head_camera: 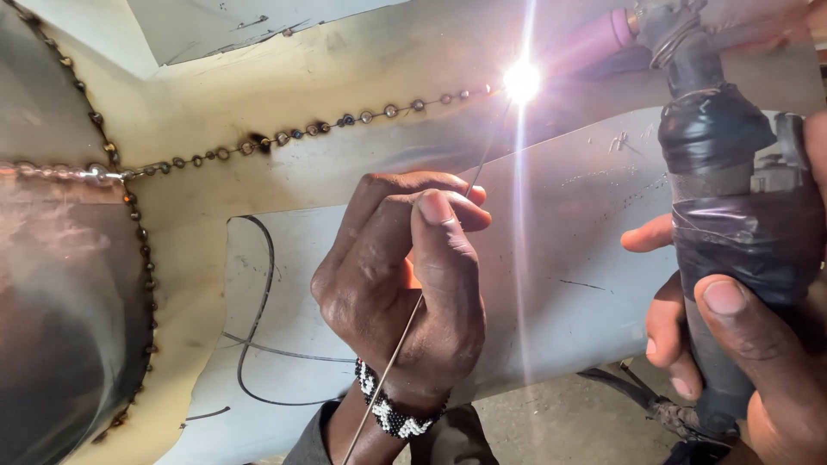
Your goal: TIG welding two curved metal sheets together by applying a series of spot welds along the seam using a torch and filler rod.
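My left hand [405,284] pinches the thin filler rod [431,284], angling its tip to the bright arc [521,82] on the sheet-metal seam [345,120], while my right hand [741,344] grips the taped welding torch [724,198] steady.

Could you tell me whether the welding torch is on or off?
On: a bright white arc flares at the welding torch tip on the seam.
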